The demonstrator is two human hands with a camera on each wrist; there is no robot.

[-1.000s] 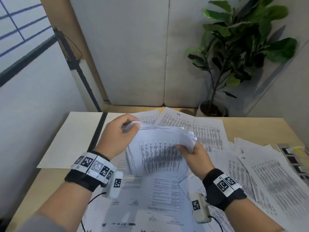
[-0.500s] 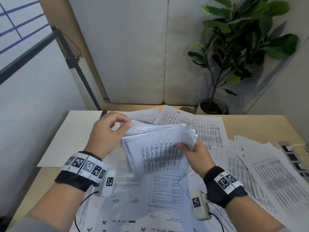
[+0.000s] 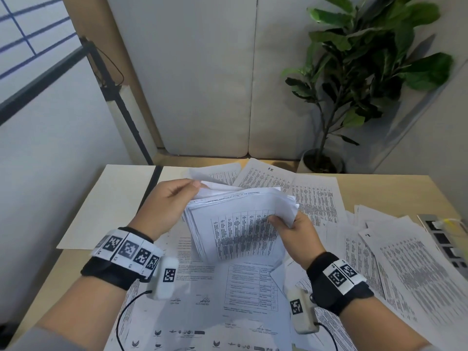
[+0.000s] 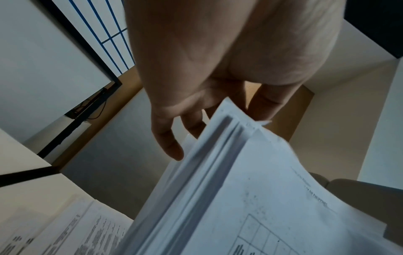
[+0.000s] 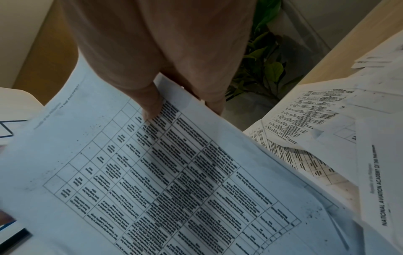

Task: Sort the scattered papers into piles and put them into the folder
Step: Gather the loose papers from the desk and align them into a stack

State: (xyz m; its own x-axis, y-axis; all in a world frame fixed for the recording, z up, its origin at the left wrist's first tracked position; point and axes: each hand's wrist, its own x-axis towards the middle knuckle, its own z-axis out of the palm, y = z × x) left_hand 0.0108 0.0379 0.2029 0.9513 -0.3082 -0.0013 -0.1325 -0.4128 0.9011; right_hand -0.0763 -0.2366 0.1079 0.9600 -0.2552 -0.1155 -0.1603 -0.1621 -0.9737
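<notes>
On the pale wooden table (image 3: 395,191), both hands grip a thick stack of white printed sheets (image 3: 240,224): left hand (image 3: 167,209) at nine o'clock, right hand (image 3: 296,234) at three, likely squaring it.

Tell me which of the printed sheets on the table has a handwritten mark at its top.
The sheet marked "#K", lying at the table's far edge in front of the plant pot; the other sheets show only print.

The head view looks down and forward from high up at the tabletop (image 3: 379,188). The two wrist views sit very close, low by the hands, and look up toward 12 o'clock. All three views share the held stack (image 3: 240,231) (image 4: 250,198) (image 5: 163,172).
</notes>
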